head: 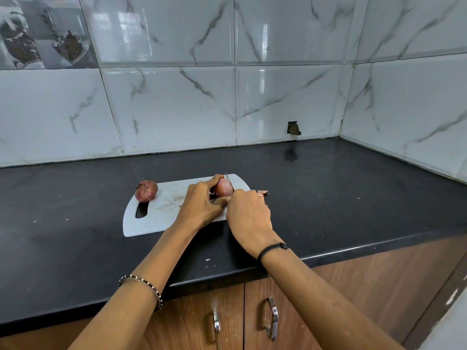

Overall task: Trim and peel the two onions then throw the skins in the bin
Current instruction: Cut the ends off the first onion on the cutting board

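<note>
The left hand (202, 200) grips an onion (223, 187) on the board (161, 215); the right hand (249, 215) seems curled round a knife (228, 181).

Glossy white marble-look tiles (177, 97) with grey veins cover the back wall across the upper frame and meet a matching side wall (409, 97) at the right corner. A printed picture tile (43, 31) sits at upper left. Soft light reflects off the tiles. A rough dark hole (294, 128) breaks one tile just above the black countertop (328, 198). Along the bottom, brown wood-grain cabinet doors (328, 299) carry metal handles (273, 319).
</note>
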Demonstrator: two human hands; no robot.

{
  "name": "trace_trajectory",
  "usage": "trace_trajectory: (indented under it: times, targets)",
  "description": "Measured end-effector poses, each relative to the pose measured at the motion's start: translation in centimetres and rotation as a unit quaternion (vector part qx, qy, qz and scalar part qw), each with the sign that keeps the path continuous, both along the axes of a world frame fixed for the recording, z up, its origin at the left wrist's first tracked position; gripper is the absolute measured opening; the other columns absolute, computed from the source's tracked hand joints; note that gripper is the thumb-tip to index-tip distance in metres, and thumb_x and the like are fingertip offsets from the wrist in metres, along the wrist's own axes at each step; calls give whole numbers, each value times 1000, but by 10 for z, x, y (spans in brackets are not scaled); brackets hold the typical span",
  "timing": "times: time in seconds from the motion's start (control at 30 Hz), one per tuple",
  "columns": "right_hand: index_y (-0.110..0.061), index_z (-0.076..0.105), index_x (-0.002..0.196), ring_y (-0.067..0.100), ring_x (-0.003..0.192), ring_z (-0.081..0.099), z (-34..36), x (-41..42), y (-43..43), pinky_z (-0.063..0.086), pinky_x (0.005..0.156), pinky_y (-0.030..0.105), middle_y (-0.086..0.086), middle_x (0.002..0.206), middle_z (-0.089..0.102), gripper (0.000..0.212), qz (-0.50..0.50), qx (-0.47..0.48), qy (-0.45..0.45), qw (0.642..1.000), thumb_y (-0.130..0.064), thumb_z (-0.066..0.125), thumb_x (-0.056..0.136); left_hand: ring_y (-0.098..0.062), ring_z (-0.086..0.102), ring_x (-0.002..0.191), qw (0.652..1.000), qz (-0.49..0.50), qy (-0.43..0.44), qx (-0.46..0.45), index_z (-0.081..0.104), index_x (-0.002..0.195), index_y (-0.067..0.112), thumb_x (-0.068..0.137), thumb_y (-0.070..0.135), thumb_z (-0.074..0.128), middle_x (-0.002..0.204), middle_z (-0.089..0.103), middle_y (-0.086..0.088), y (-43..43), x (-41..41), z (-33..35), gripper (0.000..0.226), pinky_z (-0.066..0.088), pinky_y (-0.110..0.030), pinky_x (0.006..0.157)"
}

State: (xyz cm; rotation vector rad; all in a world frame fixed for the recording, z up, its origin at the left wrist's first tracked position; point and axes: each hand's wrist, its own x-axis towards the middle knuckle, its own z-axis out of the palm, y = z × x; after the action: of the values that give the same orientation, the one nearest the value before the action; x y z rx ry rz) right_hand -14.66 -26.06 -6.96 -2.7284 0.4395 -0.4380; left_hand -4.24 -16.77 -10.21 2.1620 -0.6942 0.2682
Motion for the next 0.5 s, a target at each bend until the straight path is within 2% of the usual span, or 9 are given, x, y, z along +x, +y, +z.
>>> trace_trajectory:
  times: [0.1,0.17,0.23,0.3,0.33,0.37,0.43,0.5]
  targets:
    - [-1,54,129,37,120,57,-4,2,-6,48,88,38,22,135,51,28,-24,74,-4,997,-9,39,106,-12,67,107,1000,-15,10,-22,63,129,34,80,31,77,114,72,5,1,7,-2,51,55,-38,97]
    - [0,57,122,39,115,57,-8,4,-13,47,86,37,22,128,53,27,-34,126,-22,991,-13,40,106,-7,69,101,998,-34,23,-47,64,123,33,80,22,83,114,72,6,1,7,-3,49,55,-26,94]
    - [0,59,104,38,98,56,-14,4,-19,43,76,36,19,111,55,24,-23,145,-56,988,-15,40,105,-5,69,99,996,-47,32,-73,62,122,31,79,16,86,116,70,5,2,5,-2,52,53,-13,86]
    - [-9,48,75,33,78,50,-19,1,-25,39,65,35,15,92,52,31,-1,172,-89,981,-17,41,104,-4,69,100,994,-53,32,-90,60,121,31,78,16,88,117,70,5,2,4,-2,53,54,-13,87]
    - [-12,41,68,33,72,49,-22,0,-28,38,61,36,14,86,53,36,12,185,-101,978,-18,41,104,-4,69,100,993,-56,32,-96,60,121,30,78,16,88,118,70,5,2,3,-2,54,54,-13,87]
    - [-11,41,68,34,69,52,-23,-1,-31,40,57,39,14,81,55,37,22,203,-109,973,-20,41,104,-4,69,100,993,-56,33,-100,60,121,30,77,17,89,117,70,4,2,3,-2,54,53,-12,86]
    - [-2,55,80,30,59,60,-23,-4,-35,49,50,38,12,76,60,35,32,271,-115,955,-25,43,103,-5,69,101,992,-54,36,-111,62,121,30,75,18,91,117,70,4,2,4,-3,56,53,-12,85]
    - [1,62,94,17,45,50,-23,-7,-37,39,39,27,7,69,55,34,47,380,-110,917,-27,45,104,-7,68,106,990,-55,32,-122,63,121,27,73,17,91,117,71,5,3,4,-3,56,55,-19,92]
